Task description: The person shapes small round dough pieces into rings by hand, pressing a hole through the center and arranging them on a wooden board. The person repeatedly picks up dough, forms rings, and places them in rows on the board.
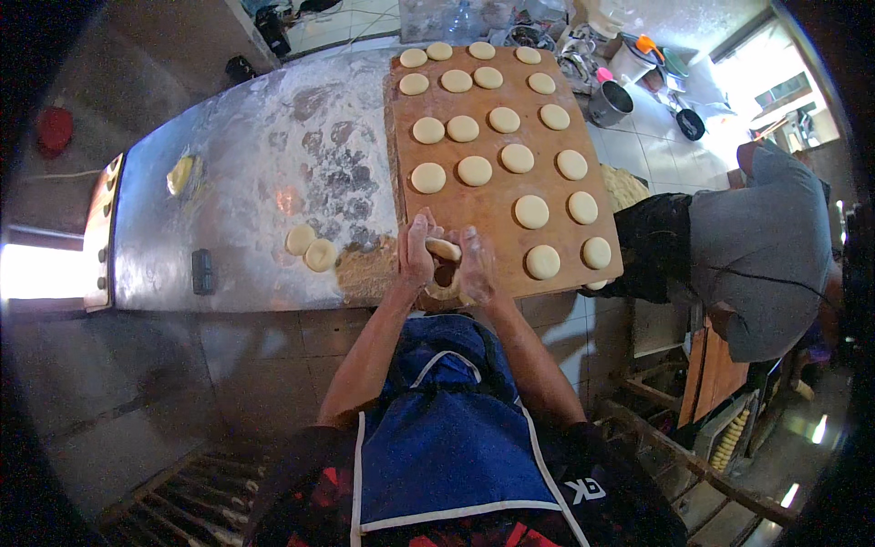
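Note:
A pale dough round (443,249) is held up on edge between my two hands, over the front edge of a wooden board (492,242). My left hand (416,255) grips it from the left, fingers pointing away from me. On its other side my right hand (477,266) closes against it. Just below the dough, between my wrists, shows a small round vessel with a pale rim (444,290) and brown inside; my hands partly cover it. Flat dough rounds (474,170) lie in loose rows on the board, beyond and to the right of my hands.
Left of the board stretches a floured metal table (246,182). On it lie two dough rounds (310,248), brown crumbs (365,273), a dark small block (202,272) and a yellowish lump (180,175). A person in grey (756,246) bends at the right. Pots (611,103) stand beyond.

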